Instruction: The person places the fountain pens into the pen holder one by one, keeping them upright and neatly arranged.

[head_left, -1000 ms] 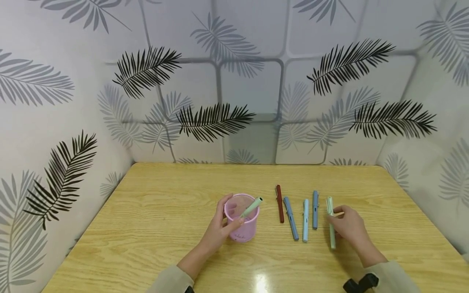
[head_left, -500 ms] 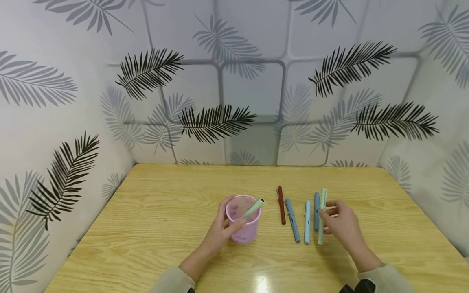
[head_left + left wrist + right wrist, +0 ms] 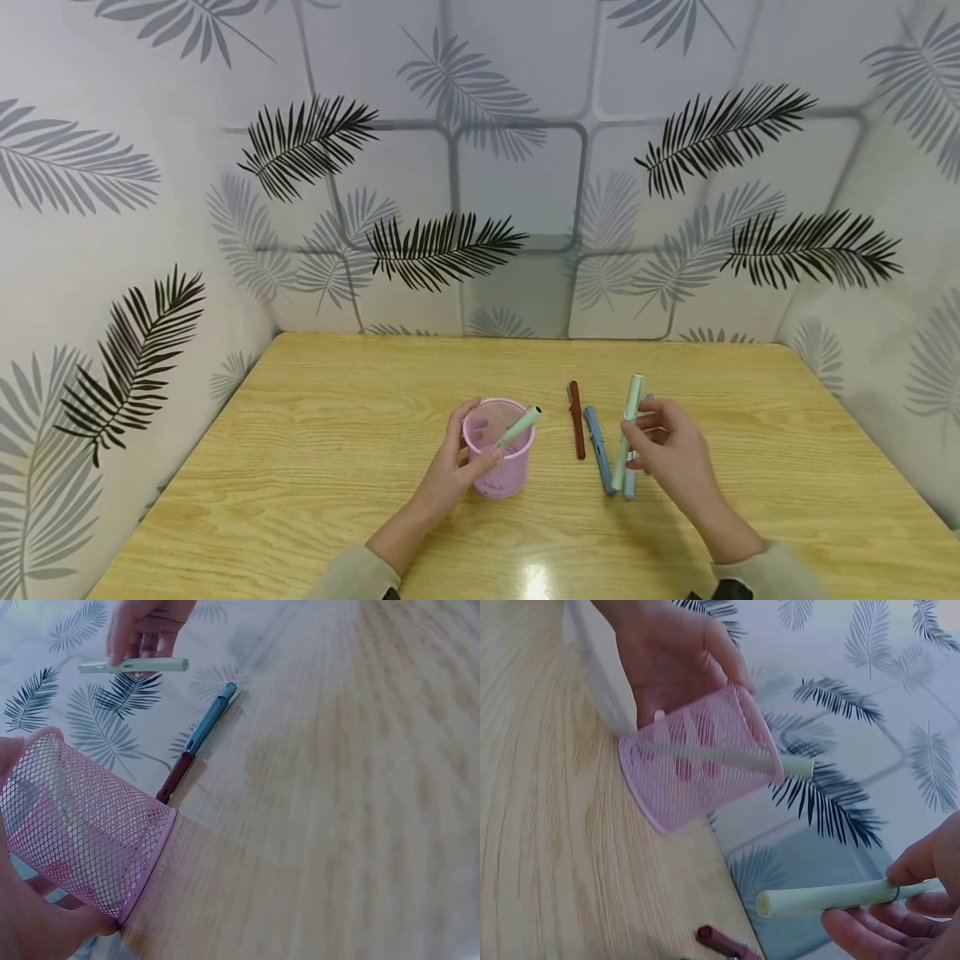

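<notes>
My left hand (image 3: 450,473) holds a pink mesh pen cup (image 3: 501,479) upright on the table, thumb and fingers round its side. A light green pen (image 3: 521,426) leans in the cup, its end above the rim, as the right wrist view also shows through the mesh (image 3: 697,769). My right hand (image 3: 678,457) pinches a second light green pen (image 3: 633,397) between thumb and fingers. This pen is lifted off the table, as the left wrist view shows, over a light blue pen (image 3: 629,487) and partly in front of a blue pen (image 3: 649,397).
On the wooden table (image 3: 360,400), a dark red pen (image 3: 577,425) and another blue pen (image 3: 600,450) lie between the cup and my right hand. A leaf-patterned wall covering (image 3: 517,283) rises behind the table and at both sides.
My right hand has lifted the second green pen from the table and carried it left, past the blue pen and over the light blue one. The left hand and cup stay put.
</notes>
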The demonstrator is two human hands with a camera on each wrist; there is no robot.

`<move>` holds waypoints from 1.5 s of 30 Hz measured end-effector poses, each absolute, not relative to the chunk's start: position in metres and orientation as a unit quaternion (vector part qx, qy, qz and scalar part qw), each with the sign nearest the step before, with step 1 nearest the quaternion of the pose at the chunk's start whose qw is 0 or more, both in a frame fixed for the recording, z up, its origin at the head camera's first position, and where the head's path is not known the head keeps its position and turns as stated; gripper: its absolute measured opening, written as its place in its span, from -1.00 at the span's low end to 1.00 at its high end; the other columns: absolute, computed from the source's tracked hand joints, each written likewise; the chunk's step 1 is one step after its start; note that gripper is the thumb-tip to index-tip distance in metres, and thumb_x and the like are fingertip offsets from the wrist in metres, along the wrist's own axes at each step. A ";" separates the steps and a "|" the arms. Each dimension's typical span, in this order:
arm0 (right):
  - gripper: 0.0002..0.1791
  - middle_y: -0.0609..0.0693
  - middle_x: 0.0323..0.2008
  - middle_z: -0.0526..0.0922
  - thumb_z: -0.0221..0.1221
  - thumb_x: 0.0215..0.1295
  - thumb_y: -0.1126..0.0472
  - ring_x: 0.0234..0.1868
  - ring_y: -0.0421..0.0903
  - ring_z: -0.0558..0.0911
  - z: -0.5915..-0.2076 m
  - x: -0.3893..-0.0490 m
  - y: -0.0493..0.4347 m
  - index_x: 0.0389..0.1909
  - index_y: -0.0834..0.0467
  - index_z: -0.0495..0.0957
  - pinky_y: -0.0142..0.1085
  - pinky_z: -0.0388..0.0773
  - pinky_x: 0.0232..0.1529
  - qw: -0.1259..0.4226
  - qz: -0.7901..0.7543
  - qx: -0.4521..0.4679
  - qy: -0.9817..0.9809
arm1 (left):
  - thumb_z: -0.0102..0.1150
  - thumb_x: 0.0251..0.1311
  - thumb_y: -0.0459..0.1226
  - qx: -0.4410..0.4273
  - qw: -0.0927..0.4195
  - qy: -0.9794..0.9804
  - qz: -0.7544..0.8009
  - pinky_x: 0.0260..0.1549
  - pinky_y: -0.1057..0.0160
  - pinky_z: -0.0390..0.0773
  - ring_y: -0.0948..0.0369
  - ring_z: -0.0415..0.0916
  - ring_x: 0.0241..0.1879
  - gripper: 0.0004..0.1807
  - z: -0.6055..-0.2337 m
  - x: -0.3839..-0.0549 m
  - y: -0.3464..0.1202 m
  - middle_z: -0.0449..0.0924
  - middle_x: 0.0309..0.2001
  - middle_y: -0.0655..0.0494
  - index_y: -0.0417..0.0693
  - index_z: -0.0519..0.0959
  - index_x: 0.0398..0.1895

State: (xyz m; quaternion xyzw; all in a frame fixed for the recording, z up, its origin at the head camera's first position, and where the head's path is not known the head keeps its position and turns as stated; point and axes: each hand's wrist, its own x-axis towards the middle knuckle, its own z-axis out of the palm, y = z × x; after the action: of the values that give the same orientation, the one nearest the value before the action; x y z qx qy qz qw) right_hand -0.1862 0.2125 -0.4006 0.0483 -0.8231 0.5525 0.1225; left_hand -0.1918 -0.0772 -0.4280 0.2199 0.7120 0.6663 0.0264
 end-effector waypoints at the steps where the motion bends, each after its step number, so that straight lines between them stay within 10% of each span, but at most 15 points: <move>1: -0.59 0.23 -0.23 0.50 0.18 0.25 0.26 -0.42 -0.14 0.58 -0.400 -0.185 0.209 0.07 0.32 0.35 -0.20 0.60 -0.50 0.125 0.559 0.056 -0.818 | 0.08 0.23 -0.33 0.220 0.027 0.712 0.667 0.10 -0.16 0.26 -0.29 0.11 0.22 -0.24 -0.428 -0.192 -0.077 0.03 0.29 -0.39 -0.04 -0.08 0.41; 45: -0.71 0.18 -0.30 0.53 0.19 0.16 0.45 -0.33 0.07 0.57 -0.376 -0.184 0.110 -0.10 0.33 0.39 -0.29 0.57 -0.48 0.159 0.576 0.134 -0.790 | 0.09 0.21 -0.36 0.215 0.023 0.710 0.670 0.12 -0.18 0.21 -0.29 0.10 0.23 -0.23 -0.428 -0.192 -0.078 0.06 0.27 -0.40 -0.11 -0.08 0.40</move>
State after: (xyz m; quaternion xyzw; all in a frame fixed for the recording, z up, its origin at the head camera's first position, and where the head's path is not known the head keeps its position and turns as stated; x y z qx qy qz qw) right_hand -0.1838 0.1099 -0.3760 0.1338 -0.7905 0.5762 0.1588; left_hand -0.1919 -0.0775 -0.4278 0.2148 0.7099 0.6704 0.0233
